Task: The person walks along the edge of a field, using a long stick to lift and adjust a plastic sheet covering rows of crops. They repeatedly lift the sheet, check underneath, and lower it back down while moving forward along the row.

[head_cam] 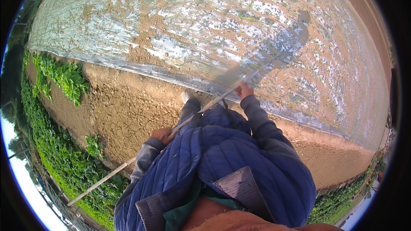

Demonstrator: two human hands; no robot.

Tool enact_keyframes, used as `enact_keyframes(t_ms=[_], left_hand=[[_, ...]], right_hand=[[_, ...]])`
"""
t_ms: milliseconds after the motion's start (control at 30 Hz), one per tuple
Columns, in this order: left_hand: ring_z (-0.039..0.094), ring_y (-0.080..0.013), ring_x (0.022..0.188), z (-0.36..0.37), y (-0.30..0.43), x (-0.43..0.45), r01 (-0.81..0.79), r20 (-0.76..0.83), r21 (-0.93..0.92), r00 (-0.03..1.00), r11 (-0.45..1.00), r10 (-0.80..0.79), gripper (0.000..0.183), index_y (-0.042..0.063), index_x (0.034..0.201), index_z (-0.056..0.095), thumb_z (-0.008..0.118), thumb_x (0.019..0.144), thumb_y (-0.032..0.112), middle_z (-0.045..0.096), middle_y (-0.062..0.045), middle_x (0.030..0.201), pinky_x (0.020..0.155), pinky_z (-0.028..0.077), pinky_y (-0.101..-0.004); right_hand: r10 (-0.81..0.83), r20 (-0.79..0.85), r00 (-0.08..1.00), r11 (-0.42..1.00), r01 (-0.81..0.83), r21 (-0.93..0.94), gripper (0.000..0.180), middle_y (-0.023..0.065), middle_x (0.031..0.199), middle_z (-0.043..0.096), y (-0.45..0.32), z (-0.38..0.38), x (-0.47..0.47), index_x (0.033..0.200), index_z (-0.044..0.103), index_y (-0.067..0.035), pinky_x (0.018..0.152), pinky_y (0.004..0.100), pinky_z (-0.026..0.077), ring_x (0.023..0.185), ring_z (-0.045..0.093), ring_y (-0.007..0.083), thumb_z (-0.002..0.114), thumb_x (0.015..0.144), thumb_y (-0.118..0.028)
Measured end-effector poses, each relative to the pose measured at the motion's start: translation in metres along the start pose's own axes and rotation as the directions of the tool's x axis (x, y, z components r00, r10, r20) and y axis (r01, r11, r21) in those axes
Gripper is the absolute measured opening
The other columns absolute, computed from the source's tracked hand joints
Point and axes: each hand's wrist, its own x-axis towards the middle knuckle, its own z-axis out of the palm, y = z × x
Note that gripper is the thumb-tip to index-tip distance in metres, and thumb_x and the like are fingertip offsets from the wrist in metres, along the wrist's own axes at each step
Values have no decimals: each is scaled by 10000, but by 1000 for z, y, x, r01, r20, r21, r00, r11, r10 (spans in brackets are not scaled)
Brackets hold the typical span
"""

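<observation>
A long wooden pole [99, 182] runs diagonally across my body, from the lower left up toward the plastic sheet. My left hand [161, 135] is closed around it beside my hip. Farther up the shaft, my right hand [244, 90] grips the same pole. Beyond my right hand the shaft thins and blurs over the sheet, so I cannot tell what its far end carries. Clear plastic film [179, 46], dusted with soil and with small green shoots showing, covers the bed in front. My shoes [185, 97] stand at the film's edge.
Cracked bare soil [125, 112] lies to my left, with leafy green plants [62, 73] beyond it. A dense green crop row [64, 157] curves along the left rim. The film's folded edge [147, 69] runs past my feet. More bare soil [334, 160] extends on the right.
</observation>
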Motion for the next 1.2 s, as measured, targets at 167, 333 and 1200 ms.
enact_keyframes(t_ms=[167,333,1200], left_hand=[[581,-347,612,-7,2,5,-26,38,51,999,998,24,520,56,713,568,377,864,516,583,-175,629,578,455,-439],[583,-347,612,-14,9,9,-60,7,80,998,995,59,514,55,718,569,386,865,512,586,-180,633,575,453,-437],[578,-403,706,-24,39,48,-104,213,250,976,963,50,349,86,826,503,461,783,430,585,-217,717,587,426,-469]], right_hand=[[-18,-29,999,998,20,65,298,86,694,614,7,-11,-8,835,540,-37,411,241,403,568,605,173,614,813,-324],[-12,-37,999,997,15,81,287,64,689,609,6,-23,-16,845,547,-57,411,232,407,581,607,158,616,809,-334],[-20,-194,981,980,57,192,333,76,669,599,17,-75,-29,801,572,-13,409,248,419,562,600,159,609,815,-344]])
